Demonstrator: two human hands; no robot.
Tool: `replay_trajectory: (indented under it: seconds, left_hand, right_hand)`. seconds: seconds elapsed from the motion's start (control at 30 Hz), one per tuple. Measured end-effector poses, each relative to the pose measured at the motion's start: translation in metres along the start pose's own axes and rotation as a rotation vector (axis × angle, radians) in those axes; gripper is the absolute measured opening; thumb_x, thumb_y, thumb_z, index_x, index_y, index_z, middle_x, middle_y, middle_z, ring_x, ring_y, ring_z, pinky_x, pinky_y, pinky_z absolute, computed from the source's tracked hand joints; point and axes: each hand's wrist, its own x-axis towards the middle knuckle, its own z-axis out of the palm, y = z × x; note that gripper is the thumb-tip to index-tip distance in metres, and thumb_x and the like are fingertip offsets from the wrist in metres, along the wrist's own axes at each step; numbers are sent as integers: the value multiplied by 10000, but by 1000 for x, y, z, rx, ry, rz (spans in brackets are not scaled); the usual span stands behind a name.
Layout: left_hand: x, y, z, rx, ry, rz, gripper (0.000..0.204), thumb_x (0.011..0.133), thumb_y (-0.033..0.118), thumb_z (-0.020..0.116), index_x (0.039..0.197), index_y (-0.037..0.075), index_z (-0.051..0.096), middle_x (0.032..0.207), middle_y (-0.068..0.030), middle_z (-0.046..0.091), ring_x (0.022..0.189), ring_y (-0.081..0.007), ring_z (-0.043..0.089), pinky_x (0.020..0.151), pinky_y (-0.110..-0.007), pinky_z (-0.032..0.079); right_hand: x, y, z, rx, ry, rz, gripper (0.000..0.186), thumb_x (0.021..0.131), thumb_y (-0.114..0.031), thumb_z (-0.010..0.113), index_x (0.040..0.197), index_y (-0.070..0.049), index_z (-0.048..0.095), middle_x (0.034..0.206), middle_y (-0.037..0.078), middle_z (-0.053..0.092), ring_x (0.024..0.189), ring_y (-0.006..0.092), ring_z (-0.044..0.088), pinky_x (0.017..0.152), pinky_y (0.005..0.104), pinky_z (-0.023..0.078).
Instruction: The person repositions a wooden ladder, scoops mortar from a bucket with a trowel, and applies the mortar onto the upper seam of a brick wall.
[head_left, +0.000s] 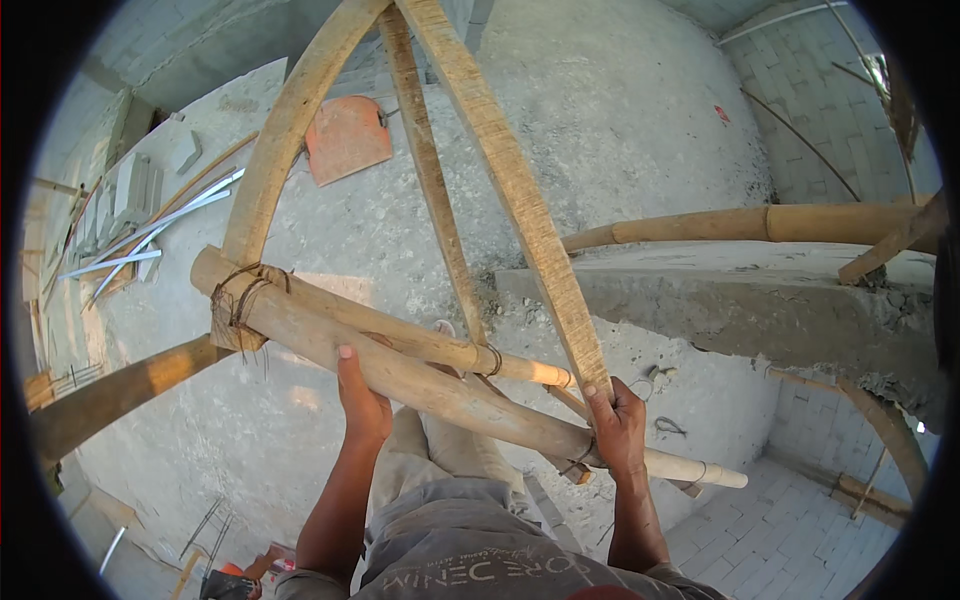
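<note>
Two thick bamboo poles lie side by side across the front of me, slanting down to the right. Near the middle of the nearer bamboo pole (440,392), my left hand (365,405) is closed on it, thumb on the near side and fingers hidden beneath. My right hand (620,425) grips the lower end of a long wooden board (515,205), which leans up and away to the left. That end rests beside the poles. Wire ties (240,297) bind the poles' left end to an upright timber (290,130).
A thinner wooden strip (430,180) stands behind the board. An orange flat piece (347,138) lies on the concrete floor. Metal strips (150,235) and grey blocks (130,190) are at the left. A concrete beam (720,310) and a bamboo pole (700,225) extend at the right.
</note>
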Motion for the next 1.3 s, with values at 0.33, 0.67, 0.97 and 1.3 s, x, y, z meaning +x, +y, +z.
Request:
replay_trajectory:
  seconds: [0.33, 0.67, 0.97, 1.3]
  left_hand:
    - [168, 53, 68, 132, -77, -67, 587, 1006, 613, 441, 1211, 70, 533, 1114, -72, 547, 1069, -210, 534, 956, -366, 436]
    - [283, 94, 174, 223, -160, -171, 727, 979, 541, 551, 1436, 3, 376, 1306, -155, 516, 1227, -277, 523, 1048, -433, 440]
    - [387, 114, 282, 327, -435, -242, 745, 1017, 510, 499, 1503, -20, 306, 1399, -203, 485, 1305, -330, 504, 1103, -450, 419]
    - [495, 160, 414, 659, -762, -368, 542, 950, 236, 672, 1338, -84, 469, 1234, -166, 587, 1127, -230, 588, 976, -356, 481]
  right_hand:
    - [74, -83, 35, 118, -26, 292, 580, 941, -510, 650, 998, 67, 666, 661, 173, 609, 616, 238, 587, 606, 397, 468]
    - [154, -152, 26, 163, -20, 421, 670, 887, -610, 659, 1056, 39, 680, 797, 174, 693, 756, 268, 672, 688, 398, 517]
    - [224, -207, 40, 305, 196, 556, 609, 832, -516, 778, 1088, 29, 690, 820, 155, 712, 744, 227, 683, 701, 368, 533]
    - [348, -298, 12, 355, 411, 588, 377, 870, -325, 799, 1005, 11, 698, 768, 43, 657, 652, 118, 586, 600, 325, 493]
